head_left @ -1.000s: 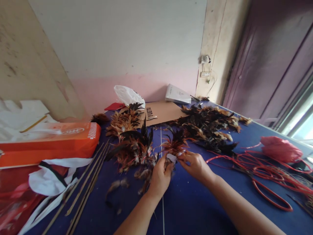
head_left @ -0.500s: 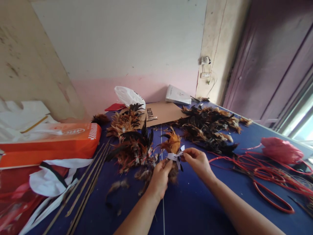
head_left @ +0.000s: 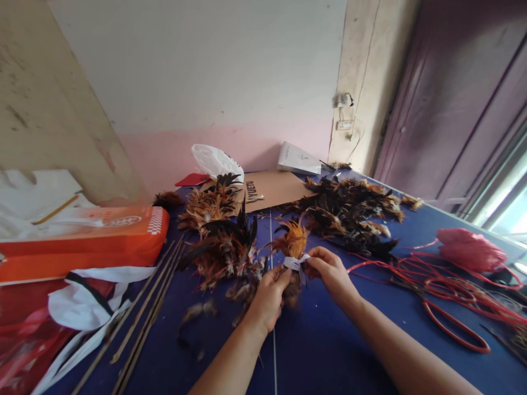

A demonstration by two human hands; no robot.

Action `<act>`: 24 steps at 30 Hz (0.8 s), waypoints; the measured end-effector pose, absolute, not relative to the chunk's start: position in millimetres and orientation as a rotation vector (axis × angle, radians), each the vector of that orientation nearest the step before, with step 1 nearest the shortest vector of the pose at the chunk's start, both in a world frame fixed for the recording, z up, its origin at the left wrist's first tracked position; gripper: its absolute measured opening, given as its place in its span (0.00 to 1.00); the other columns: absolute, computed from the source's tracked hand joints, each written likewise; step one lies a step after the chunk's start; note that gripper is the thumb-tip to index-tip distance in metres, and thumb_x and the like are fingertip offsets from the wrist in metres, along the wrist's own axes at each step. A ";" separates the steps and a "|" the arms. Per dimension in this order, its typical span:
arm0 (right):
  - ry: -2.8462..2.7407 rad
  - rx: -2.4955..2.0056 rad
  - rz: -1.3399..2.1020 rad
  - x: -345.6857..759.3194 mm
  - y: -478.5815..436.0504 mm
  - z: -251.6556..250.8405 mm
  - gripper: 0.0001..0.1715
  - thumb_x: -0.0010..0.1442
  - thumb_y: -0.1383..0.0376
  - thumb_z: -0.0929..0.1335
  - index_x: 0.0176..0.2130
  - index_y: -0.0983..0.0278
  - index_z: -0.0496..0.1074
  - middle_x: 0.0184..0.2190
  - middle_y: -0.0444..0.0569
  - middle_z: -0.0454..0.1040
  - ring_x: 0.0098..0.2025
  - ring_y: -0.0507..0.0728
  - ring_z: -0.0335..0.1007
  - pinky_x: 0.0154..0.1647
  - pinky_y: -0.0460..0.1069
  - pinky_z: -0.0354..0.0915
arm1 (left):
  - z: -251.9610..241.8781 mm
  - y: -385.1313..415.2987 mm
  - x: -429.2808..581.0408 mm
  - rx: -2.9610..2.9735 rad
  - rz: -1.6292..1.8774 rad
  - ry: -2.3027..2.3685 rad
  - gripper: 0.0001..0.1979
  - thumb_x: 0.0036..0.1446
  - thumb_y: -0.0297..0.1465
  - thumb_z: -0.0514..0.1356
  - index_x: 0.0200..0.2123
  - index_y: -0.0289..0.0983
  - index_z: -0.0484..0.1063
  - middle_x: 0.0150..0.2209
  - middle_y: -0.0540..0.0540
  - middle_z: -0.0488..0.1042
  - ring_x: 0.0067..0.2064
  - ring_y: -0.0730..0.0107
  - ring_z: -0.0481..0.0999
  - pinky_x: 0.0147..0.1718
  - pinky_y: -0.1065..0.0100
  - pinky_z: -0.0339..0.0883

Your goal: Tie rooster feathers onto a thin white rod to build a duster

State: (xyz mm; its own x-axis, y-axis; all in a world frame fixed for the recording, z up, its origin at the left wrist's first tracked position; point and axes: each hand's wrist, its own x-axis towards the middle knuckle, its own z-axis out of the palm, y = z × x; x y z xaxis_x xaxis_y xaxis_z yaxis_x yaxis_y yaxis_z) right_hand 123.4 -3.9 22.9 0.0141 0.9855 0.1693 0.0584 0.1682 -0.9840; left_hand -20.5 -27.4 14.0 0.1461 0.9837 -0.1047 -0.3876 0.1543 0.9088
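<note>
Above the blue table my left hand grips the base of a small orange and brown feather bundle, held upright. A white strip is wound round the bundle's base. My right hand pinches that strip at the bundle's right side. Both hands are closed and touch the bundle.
Loose feather heaps lie behind: a brown heap at left and a dark heap at right. Several thin sticks lie at left beside an orange box. Red cord and a pink bag lie at right. Cardboard leans near the wall.
The bundle was turned upright and lifted a little. My right hand pulled the white strip's end out to the right, then came back close against the bundle.
</note>
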 end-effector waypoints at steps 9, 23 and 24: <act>-1.791 -1.271 0.506 129.7 -2.9 24.6 0.08 0.49 0.64 0.63 0.23 0.65 0.69 0.18 0.42 0.66 0.21 0.49 0.59 0.21 0.43 0.55 | 11.2 -19.6 -29.3 1.324 1.357 0.959 0.18 0.47 0.35 0.60 0.43 0.35 0.71 0.41 0.42 0.75 0.46 0.59 0.70 0.46 0.65 0.59; -1.632 -1.300 0.471 134.6 -2.4 28.1 0.08 0.47 0.67 0.63 0.19 0.64 0.65 0.16 0.43 0.65 0.21 0.50 0.58 0.23 0.45 0.54 | 16.1 -26.2 -24.0 1.141 1.280 0.904 0.18 0.47 0.35 0.61 0.42 0.35 0.71 0.39 0.43 0.75 0.42 0.63 0.72 0.43 0.67 0.62; -1.493 -1.285 0.629 135.3 -0.8 28.0 0.08 0.48 0.66 0.63 0.20 0.65 0.66 0.15 0.43 0.64 0.20 0.50 0.58 0.22 0.45 0.54 | 17.0 -27.5 -22.8 1.036 1.251 0.894 0.18 0.46 0.36 0.61 0.41 0.34 0.71 0.35 0.44 0.75 0.37 0.66 0.73 0.38 0.68 0.64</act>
State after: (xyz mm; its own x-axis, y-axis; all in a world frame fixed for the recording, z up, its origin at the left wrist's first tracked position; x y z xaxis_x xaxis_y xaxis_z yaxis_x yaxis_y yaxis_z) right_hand 135.3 -0.8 28.0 0.0935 0.9300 0.3554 0.3952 0.2929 -0.8706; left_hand -22.8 -27.5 17.0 0.1196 0.9926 0.0192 -0.3031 0.0181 0.9528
